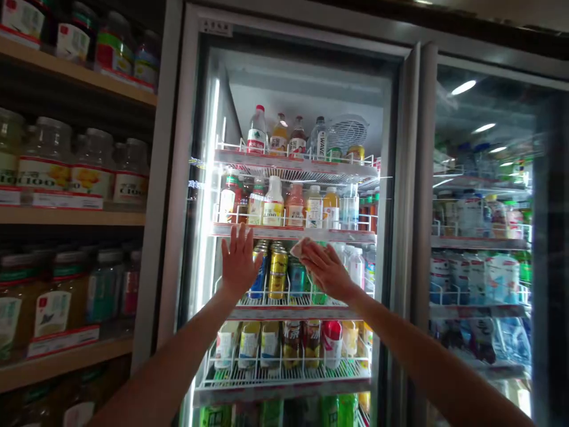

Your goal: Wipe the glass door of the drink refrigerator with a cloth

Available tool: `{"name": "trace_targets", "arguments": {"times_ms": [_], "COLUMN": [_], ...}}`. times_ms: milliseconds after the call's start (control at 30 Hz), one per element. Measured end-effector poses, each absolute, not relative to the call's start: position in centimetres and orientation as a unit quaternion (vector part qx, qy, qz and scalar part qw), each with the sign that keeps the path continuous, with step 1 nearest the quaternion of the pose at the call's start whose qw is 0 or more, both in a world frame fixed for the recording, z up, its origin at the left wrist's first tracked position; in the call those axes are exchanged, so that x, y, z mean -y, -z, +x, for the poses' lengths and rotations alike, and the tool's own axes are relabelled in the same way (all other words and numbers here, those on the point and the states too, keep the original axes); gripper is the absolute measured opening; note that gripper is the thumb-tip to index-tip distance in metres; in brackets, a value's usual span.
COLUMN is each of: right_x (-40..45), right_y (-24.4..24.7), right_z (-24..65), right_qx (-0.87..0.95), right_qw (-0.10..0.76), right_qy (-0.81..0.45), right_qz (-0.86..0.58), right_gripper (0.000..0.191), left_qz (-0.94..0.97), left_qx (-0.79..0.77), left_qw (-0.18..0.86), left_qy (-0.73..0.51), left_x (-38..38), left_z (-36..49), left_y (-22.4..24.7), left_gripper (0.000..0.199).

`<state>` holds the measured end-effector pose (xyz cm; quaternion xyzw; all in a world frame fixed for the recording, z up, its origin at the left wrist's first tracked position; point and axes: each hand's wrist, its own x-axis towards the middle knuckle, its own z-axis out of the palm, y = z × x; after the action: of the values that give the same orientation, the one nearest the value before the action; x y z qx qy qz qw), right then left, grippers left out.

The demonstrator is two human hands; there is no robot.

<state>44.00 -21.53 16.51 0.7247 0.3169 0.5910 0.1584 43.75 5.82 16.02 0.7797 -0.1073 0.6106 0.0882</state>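
Observation:
A closed glass door [284, 77] fronts a lit drinks cooler with wire shelves of bottles and cans. Against the glass, in front of the shelf with a gold can [278, 273], my left hand [240, 261] is raised with its fingers spread and nothing in it. To its right, my right hand [326, 270] presses a crumpled pale cloth or tissue [302, 248] to the glass, its fingers reaching up and left over it. Part of the cloth is hidden under the fingers.
Wooden shelves [66, 216] with jars and bottles stand at the left. A metal door frame [411, 237] separates this door from a second glass-doored cooler [480, 243] of drinks at the right. Ceiling lights reflect in its glass.

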Motion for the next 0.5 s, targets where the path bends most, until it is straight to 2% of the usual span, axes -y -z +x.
{"name": "trace_targets", "arguments": {"times_ms": [67,133,200,267,400,500], "right_x": [22.0,22.7,22.7,21.8,20.1,20.7], "right_y": [-17.4,-19.3,-20.0,-18.2,-10.5,-9.7], "right_z": [43.9,44.2,44.5,44.4,43.1,42.8], "right_qx": [-0.284,-0.175,-0.12,-0.158,-0.321,-0.344], "right_qw": [0.131,0.038,-0.019,0.001,0.124,0.137], "right_qy": [-0.607,-0.668,-0.694,-0.669,-0.553,-0.544], "right_qz": [0.731,0.722,0.709,0.727,0.759,0.753], "right_gripper": [0.047,0.048,0.05,0.051,0.053,0.051], "left_qz": [0.78,0.782,0.785,0.79,0.798,0.794], "left_qx": [0.11,0.112,0.113,0.114,0.129,0.139], "left_qw": [0.096,0.099,0.096,0.089,0.063,0.047], "left_qy": [-0.608,-0.605,-0.601,-0.595,-0.585,-0.59], "left_x": [-5.6,-5.5,-5.5,-5.5,-5.7,-5.6], "left_z": [43.8,43.8,43.6,43.4,42.8,42.8], "left_y": [-15.9,-15.6,-15.2,-14.4,-12.1,-10.7], "left_gripper": [0.059,0.058,0.058,0.058,0.057,0.055]}}
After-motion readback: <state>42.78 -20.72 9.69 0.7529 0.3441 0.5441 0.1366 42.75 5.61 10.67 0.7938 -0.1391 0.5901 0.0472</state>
